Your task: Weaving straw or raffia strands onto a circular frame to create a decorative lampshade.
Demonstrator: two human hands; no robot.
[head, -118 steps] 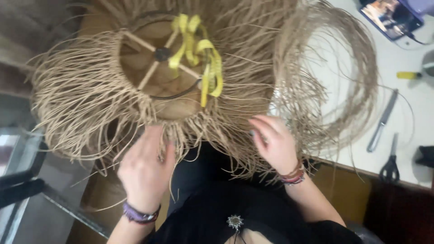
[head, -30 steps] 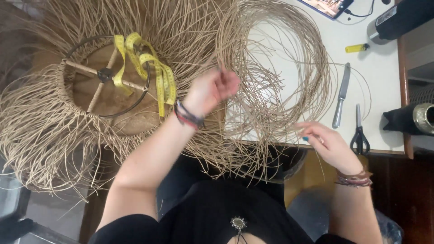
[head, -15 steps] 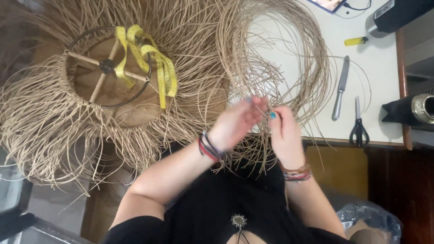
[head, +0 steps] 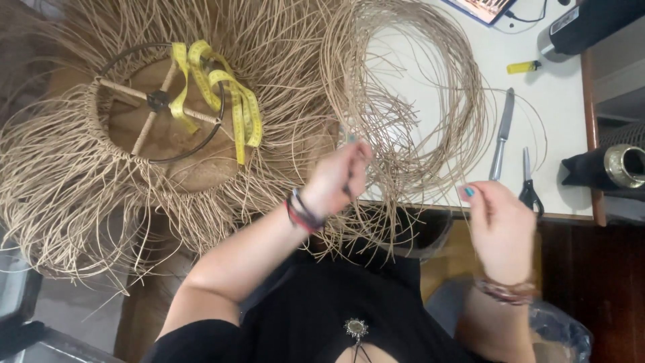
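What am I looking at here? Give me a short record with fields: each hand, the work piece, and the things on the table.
left hand: raised over the fibre strands, fingers pinched on thin strands
right hand: raised near the table edge, pinching a thin strand
work piece: round woven frame with long loose straw-coloured strands hanging all round
on the frame: yellow tape measure draped across the spokes
loose coil of strands: lying on the white table
tools on table: knife, scissors, small yellow lighter-like item
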